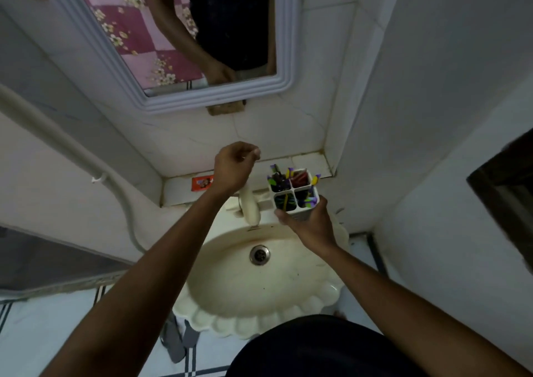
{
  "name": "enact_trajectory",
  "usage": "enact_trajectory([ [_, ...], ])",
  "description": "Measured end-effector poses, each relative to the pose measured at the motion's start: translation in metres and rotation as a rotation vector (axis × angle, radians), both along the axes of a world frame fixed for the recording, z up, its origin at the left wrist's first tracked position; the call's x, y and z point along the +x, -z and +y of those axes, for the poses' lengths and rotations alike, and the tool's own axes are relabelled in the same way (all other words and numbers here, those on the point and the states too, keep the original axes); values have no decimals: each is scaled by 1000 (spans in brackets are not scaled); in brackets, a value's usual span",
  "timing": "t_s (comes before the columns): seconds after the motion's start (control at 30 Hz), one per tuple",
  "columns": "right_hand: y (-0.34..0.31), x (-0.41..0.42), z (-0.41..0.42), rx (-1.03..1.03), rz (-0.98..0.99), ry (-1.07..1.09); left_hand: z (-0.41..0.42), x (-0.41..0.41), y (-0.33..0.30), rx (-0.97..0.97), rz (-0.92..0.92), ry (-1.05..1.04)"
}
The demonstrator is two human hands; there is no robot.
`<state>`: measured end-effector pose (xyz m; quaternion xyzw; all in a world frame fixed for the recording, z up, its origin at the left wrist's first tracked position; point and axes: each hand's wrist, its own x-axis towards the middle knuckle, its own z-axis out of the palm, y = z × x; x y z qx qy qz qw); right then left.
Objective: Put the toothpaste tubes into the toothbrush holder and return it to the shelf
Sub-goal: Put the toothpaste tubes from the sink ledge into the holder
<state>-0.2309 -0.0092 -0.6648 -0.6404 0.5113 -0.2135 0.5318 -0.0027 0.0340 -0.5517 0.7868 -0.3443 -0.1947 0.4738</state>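
Right hand (310, 226) is gripping the white four-compartment plastic toothbrush holder (294, 193) near the tiled shelf's (305, 161) right corner; left hand (235, 164) is hanging loosely curled, empty. Looks like the return step; next, setting it down level.

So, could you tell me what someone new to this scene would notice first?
Probably the white toothbrush holder, its four compartments crammed with colourful items, held up in the right hand over the far right rim of the cream, scallop-edged sink. Next, the left hand, loosely curled above the tap, in front of the tiled shelf. Above hangs a white-framed mirror.
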Motion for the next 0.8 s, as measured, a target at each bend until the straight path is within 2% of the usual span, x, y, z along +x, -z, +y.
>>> enact_trajectory([
  [0.07,2,3,2,-10,14,16,19,15,15,0,75,-64],
  [0.33,14,8,4,3,-53,29,70,58,59,252,9,-90],
  [0.47,17,13,7,44,-79,50,68,81,73,417,-151,44],
  [0.63,20,15,10,54,-62,74,61,107,88,707,-516,247],
  [0.8,21,18,10,55,-31,79,47,123,94,931,-590,333],
])
